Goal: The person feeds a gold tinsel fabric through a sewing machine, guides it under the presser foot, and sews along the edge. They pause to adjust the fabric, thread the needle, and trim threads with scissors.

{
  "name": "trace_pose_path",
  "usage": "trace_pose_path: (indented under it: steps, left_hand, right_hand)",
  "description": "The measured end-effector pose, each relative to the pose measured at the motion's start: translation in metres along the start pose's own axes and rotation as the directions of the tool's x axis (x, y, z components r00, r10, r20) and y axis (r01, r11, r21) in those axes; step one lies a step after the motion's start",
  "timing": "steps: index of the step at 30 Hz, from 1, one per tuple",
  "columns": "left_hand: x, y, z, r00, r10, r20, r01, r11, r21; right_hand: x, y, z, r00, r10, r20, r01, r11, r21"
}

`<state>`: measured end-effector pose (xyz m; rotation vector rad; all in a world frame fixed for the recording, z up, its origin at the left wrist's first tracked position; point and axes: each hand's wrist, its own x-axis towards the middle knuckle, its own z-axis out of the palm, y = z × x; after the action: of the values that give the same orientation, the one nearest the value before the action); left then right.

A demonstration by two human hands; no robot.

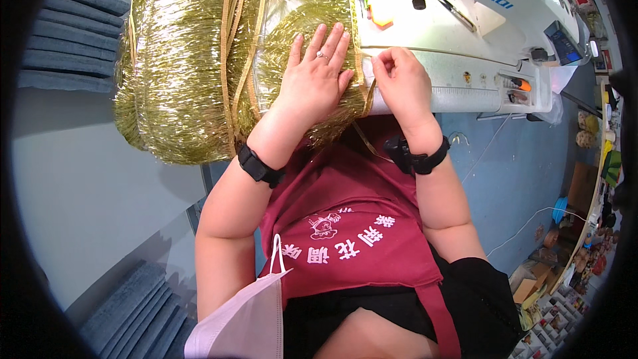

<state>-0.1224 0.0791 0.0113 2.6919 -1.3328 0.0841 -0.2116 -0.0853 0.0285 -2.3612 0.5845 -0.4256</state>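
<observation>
On blue counter [512, 166] before white sewing machine [465, 40]: gold tinsel fabric [193, 60], bulky, likely light, floppy, slippery. Left hand [316, 80] fingers spread, pressing flat. Right hand [399, 80] fingers pinching gold trim edge [362, 60]. Best held at edge.

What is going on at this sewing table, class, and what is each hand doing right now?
A person in a dark red apron sits at a white sewing machine. The left hand lies flat, fingers spread, on a big heap of shiny gold tinsel fringe, pressing it down beside the machine. The right hand pinches the fringe's edge against the machine bed. Gold ribbon strips run across the heap. Both wrists wear black bands.
</observation>
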Motion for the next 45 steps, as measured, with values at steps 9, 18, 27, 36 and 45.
trace_pose_path:
  steps: [9,18,27,36,45]
  left_hand:
    - [0.006,0.001,-0.010,0.999,-0.011,0.049,0.009,1.000,0.025]
    - [0.053,-0.004,-0.007,0.987,-0.063,0.145,0.045,0.991,0.124]
    - [0.085,0.004,0.010,0.993,-0.106,0.044,0.103,0.993,0.065]
    - [0.090,0.001,0.015,0.997,-0.073,0.027,0.070,0.992,0.101]
    - [0.090,-0.001,0.022,0.998,-0.067,0.000,0.066,0.990,0.121]
  right_hand:
    - [-0.002,0.005,-0.004,0.971,-0.239,0.022,0.239,0.971,-0.011]
    - [-0.004,0.017,0.002,0.824,-0.567,0.021,0.567,0.823,-0.038]
    - [0.003,0.028,0.005,0.866,-0.499,0.028,0.499,0.861,-0.099]
    - [0.002,0.026,0.011,0.863,-0.504,-0.025,0.489,0.846,-0.212]
    - [0.001,0.029,0.012,0.852,-0.521,-0.047,0.500,0.838,-0.216]
